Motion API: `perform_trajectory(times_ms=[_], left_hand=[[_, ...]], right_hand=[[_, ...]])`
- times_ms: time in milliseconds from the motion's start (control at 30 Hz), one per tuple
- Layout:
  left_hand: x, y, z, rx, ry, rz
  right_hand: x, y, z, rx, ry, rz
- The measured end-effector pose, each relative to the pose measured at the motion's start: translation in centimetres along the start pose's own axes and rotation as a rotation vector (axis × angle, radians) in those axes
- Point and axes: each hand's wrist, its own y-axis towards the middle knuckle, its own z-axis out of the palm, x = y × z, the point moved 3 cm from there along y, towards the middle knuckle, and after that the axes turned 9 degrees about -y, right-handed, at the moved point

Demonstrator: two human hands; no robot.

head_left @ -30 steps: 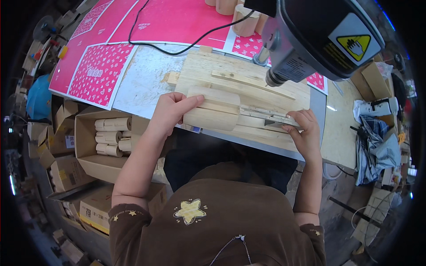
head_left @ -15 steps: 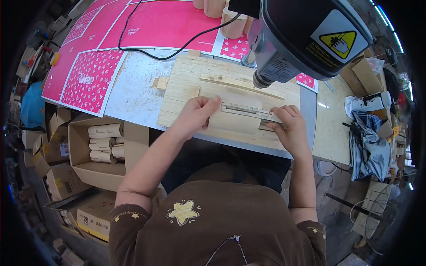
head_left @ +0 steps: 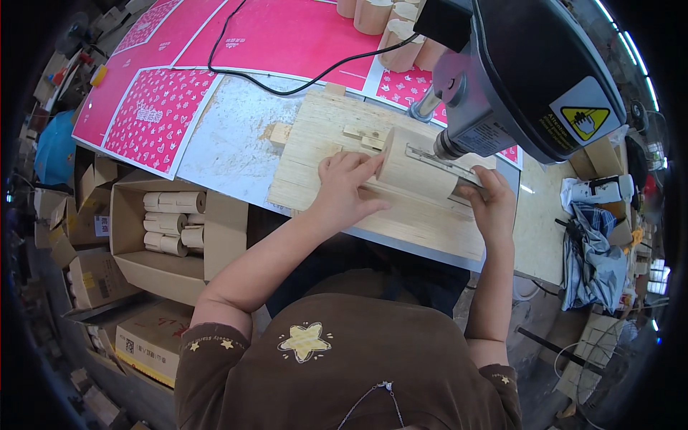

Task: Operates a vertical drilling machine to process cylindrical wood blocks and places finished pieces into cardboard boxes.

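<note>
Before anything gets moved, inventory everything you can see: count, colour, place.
Drill press: 1, black and grey, upper right.
Wooden cylinder: 1, pale, beneath the chuck.
Slotted metal bar: 1, silver, along the cylinder's top.
Wooden board: 1, pale, under the cylinder.
Worktable: 1, light grey, under the board.
Upright wooden blocks: several, pale, back.
Printed sheets: several, pink and white, far side.
Cable: 1, black, across the sheets.
Cardboard boxes: several, brown, left and right.
Wooden pieces: at least five, pale, open left box.
Crumpled fabric: 1 heap, grey-blue, far right.
Other clutter: uncounted, mixed, outer edges.
Shirt: 1, brown, bottom.
Left hand: 1, bare, at the cylinder's left end.
Right hand: 1, bare, pinching the bar's right end.
</note>
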Motion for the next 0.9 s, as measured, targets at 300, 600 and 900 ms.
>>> perform_trajectory(times_ms=[300, 600, 900], left_hand=[[2.6, 0.4, -0.3, -0.001, 0.049, -0.011], [2.5, 1.8, -0.3, -0.051, 0.075, 0.059], [4.3, 0.4, 1.8, -0.250, -0.008, 0.205]], right_hand=[[-0.4, -0.2, -0.9, -0.135, 0.815, 0.079], [-0.7, 11.6, -13.0, -0.522, 0.531, -0.036], [-0.1, -3.0, -9.3, -0.533, 0.502, 0.317]])
